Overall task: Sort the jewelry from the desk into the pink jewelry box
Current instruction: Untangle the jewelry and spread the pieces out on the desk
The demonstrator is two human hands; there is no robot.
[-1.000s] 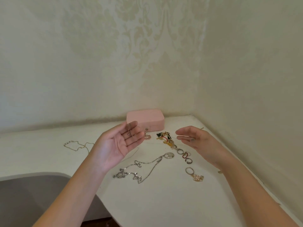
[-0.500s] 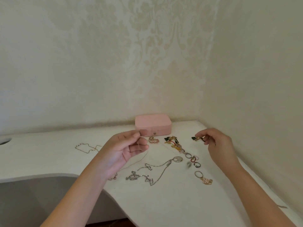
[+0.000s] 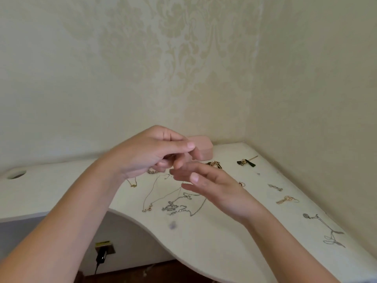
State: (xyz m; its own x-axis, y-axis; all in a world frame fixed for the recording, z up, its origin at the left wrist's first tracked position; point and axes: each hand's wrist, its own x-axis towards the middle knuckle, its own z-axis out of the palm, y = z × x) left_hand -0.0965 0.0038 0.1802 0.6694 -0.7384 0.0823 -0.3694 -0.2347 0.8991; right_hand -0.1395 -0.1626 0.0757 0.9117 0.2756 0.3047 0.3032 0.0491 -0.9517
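Your right hand has dropped the earring and come, open, under your left hand, clenched on a small piece; the pink box remains closed.

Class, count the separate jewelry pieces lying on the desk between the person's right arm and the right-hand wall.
5: black-tassel piece farthest back, small ring beside the right hand, silver earring, gold earring, pendant chain nearest. That hand may hide more.
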